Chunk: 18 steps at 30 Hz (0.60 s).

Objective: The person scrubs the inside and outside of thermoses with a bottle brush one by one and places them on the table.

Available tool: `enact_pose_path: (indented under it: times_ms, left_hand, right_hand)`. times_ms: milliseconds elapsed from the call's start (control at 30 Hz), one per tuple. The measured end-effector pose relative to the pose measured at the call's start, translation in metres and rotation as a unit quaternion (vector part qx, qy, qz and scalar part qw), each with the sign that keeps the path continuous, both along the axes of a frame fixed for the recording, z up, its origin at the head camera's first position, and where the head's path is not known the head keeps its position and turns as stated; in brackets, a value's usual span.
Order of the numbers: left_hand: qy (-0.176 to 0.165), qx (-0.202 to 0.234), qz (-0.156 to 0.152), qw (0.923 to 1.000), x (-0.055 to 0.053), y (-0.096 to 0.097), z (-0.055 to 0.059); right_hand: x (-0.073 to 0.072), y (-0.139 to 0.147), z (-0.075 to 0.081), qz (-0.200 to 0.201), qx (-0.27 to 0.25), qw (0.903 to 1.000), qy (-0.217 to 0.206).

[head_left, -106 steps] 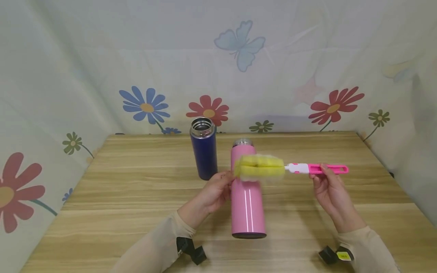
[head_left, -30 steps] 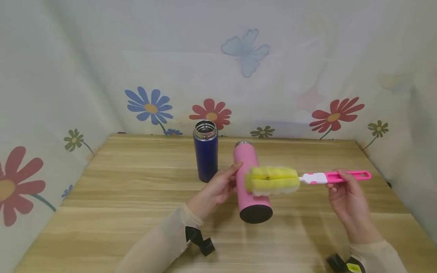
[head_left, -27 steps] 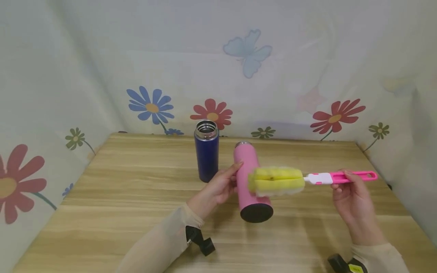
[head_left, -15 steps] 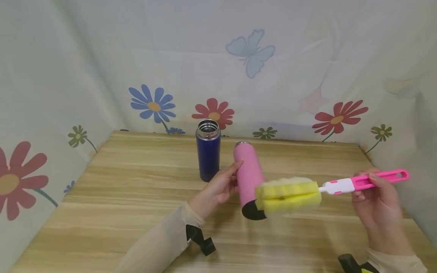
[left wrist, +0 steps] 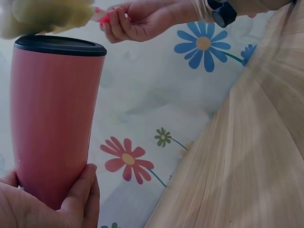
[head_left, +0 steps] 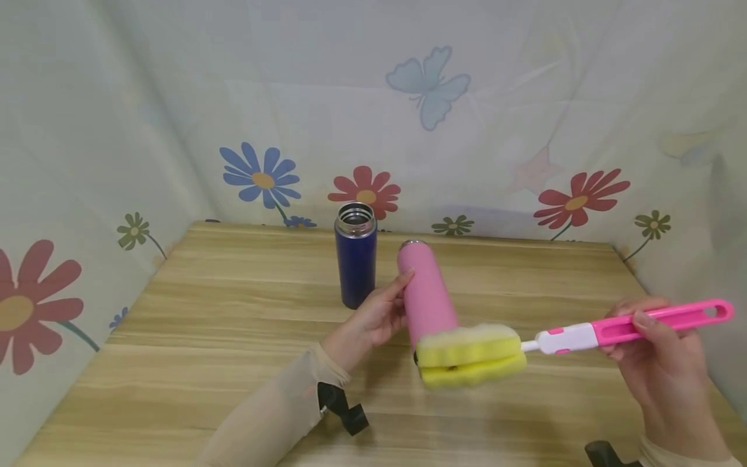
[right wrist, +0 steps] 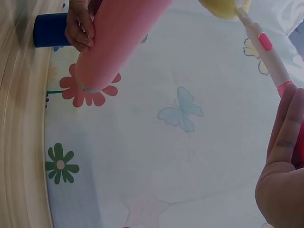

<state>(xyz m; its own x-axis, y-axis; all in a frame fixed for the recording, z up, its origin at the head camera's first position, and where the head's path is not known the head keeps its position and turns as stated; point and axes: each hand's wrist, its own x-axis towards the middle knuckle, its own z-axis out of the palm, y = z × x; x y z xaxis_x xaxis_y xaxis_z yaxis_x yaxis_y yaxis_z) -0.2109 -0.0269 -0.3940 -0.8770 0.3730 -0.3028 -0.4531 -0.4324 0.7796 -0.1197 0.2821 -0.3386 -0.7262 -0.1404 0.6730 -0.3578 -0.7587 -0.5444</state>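
My left hand grips a pink thermos bottle round its side, tilted with its steel neck away and its base toward me. The black base shows in the left wrist view. In my right hand is the pink handle of a bottle brush. Its yellow and white sponge head lies over the pink bottle's base end and hides most of the base in the head view; in the left wrist view it is right at the base.
A dark blue thermos bottle stands upright and uncapped, just behind my left hand. The wooden table ends at a flower-printed cloth at the back and sides.
The brush head has gone from the pink bottle's upper side down to its base, my right hand shifting right and nearer. The bottle has tipped, base lifted toward me. The blue bottle stays standing.
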Motion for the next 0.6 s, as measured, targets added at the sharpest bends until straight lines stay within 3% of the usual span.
enact_pose_path:
  times_ms: [400, 600]
  left_hand:
    - [-0.001, -0.021, 0.007, 0.9998, 0.003, -0.002, 0.004]
    - [-0.004, -0.020, 0.005, 0.9998, 0.004, -0.003, 0.006]
  right_hand:
    - [0.010, -0.018, 0.007, -0.007, 0.035, 0.9973, 0.064]
    - [0.012, -0.013, 0.005, -0.026, 0.082, 0.9947, 0.058]
